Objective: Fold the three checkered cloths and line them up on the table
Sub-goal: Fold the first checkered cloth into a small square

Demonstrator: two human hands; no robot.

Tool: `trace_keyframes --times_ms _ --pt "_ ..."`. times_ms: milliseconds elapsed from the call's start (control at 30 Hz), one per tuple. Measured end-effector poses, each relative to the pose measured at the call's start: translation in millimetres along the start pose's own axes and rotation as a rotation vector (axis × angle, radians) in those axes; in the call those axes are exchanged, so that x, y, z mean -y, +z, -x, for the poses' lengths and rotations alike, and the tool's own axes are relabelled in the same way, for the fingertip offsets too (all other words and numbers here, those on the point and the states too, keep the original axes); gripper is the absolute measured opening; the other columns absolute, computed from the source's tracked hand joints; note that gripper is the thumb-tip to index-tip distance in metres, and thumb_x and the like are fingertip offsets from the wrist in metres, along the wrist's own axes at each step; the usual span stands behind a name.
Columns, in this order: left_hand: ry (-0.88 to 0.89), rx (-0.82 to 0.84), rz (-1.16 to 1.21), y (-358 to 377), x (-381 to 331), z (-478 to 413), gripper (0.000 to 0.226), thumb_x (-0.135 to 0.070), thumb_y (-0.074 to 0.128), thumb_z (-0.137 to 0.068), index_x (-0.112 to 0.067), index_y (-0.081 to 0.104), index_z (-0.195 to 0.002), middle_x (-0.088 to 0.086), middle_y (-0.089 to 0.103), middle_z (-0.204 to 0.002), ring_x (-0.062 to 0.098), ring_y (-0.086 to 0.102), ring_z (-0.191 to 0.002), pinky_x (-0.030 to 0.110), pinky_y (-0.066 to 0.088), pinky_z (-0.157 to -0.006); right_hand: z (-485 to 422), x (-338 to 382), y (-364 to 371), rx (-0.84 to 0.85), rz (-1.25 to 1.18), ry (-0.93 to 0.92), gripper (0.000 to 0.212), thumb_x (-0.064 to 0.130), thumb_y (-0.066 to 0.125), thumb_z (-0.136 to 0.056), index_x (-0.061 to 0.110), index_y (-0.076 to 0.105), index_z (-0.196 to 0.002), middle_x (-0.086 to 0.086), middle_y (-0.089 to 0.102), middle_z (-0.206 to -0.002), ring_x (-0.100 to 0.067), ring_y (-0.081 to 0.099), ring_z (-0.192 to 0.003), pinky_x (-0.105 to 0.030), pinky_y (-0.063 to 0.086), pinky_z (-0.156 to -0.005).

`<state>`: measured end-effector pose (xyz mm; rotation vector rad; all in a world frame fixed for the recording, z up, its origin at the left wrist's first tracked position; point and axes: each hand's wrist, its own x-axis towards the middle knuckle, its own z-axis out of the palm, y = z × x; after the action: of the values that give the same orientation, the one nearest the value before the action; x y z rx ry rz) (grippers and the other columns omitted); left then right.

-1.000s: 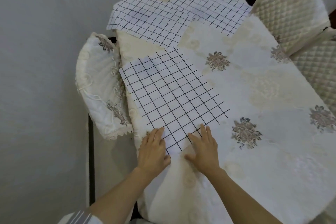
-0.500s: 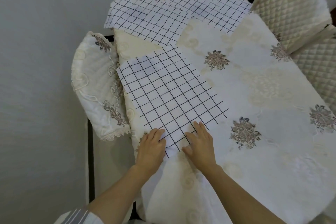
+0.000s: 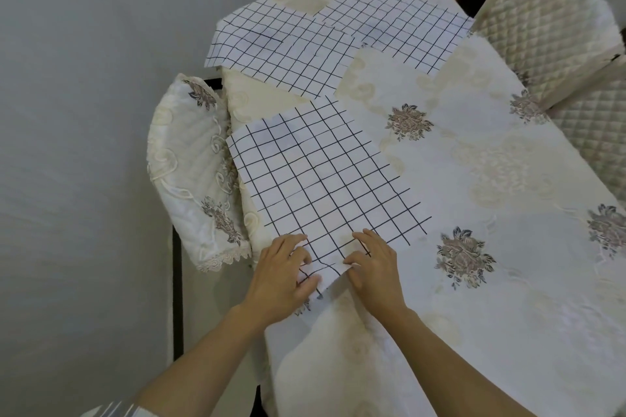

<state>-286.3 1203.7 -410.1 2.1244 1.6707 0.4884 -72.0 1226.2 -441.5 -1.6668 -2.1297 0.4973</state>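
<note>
At the table's point(image 3: 491, 332) near left edge lay one checkered cloth point(image 3: 321, 176), its near corner pinched in the left hand's point(image 3: 281, 276) curled fingers; the right hand point(image 3: 374, 264) pressed it, fingers straight and together. Two far checkered cloths point(image 3: 288, 47) overlapped at the table's far end.

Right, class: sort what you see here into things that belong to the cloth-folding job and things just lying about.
Belongs to the job: near checkered cloth, far-left checkered cloth, far-right checkered cloth, left hand, right hand, table.

Just there: lace-covered chair, quilted chair.
</note>
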Motion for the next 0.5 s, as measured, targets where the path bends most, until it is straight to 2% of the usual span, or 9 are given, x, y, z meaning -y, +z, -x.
trace_keyframes --times_ms 67,133,200,300,400,500 --pt "-0.004 -0.04 -0.026 -8 -12 -1 0.051 -0.058 0.068 -0.071 -0.022 0.06 -0.106 -0.004 0.049 -0.134 0.016 0.041 -0.127 0.035 0.039 -0.095 -4 7 -4 -0.007 -0.026 0.023 0.009 0.015 0.064 -0.075 0.022 0.07 -0.076 -0.007 0.059 -0.131 -0.028 0.044 -0.133 -0.044 0.035 -0.104" --pt "-0.011 -0.062 -0.059 -12 -24 -2 0.061 -0.059 0.069 -0.065 -0.021 0.061 -0.112 -0.002 0.05 -0.134 0.018 0.042 -0.127 0.036 0.039 -0.095 -7 15 -7 -0.019 -0.053 0.039 0.008 0.014 0.068 -0.078 0.022 0.068 -0.076 -0.005 0.057 -0.133 -0.026 0.041 -0.135 -0.045 0.034 -0.105" --pt "-0.014 -0.077 -0.09 -12 -29 -2 0.051 -0.049 0.071 -0.066 -0.02 0.064 -0.107 0.0 0.052 -0.134 0.021 0.045 -0.126 0.039 0.041 -0.096 -8 22 -10 -0.051 -0.073 0.022 0.009 0.015 0.07 -0.078 0.022 0.065 -0.075 -0.004 0.057 -0.133 -0.025 0.04 -0.135 -0.042 0.032 -0.105" --pt "-0.004 -0.104 -0.137 -14 -27 -1 0.021 -0.026 0.079 -0.069 -0.018 0.069 -0.086 0.003 0.057 -0.131 0.026 0.049 -0.124 0.043 0.043 -0.096 -8 31 -16 -0.091 -0.096 -0.026 0.006 0.018 0.07 -0.077 0.021 0.065 -0.076 -0.003 0.057 -0.133 -0.024 0.039 -0.135 -0.034 0.025 -0.106" --pt "0.034 -0.159 -0.13 -23 -24 2 0.014 -0.01 0.081 -0.068 -0.016 0.069 -0.074 0.004 0.061 -0.126 0.027 0.052 -0.121 0.045 0.045 -0.093 -8 33 -19 -0.089 -0.088 -0.076 0.011 0.015 0.074 -0.074 0.022 0.066 -0.077 -0.003 0.056 -0.133 -0.023 0.038 -0.136 -0.033 0.023 -0.108" --pt "0.052 -0.197 -0.108 -38 -22 6 0.013 -0.008 0.08 -0.07 -0.015 0.069 -0.072 0.005 0.062 -0.125 0.028 0.051 -0.121 0.047 0.046 -0.091 -11 27 -25 -0.057 -0.072 -0.091 0.021 0.008 0.077 -0.068 0.022 0.067 -0.081 -0.004 0.056 -0.133 -0.027 0.041 -0.135 -0.041 0.03 -0.104"
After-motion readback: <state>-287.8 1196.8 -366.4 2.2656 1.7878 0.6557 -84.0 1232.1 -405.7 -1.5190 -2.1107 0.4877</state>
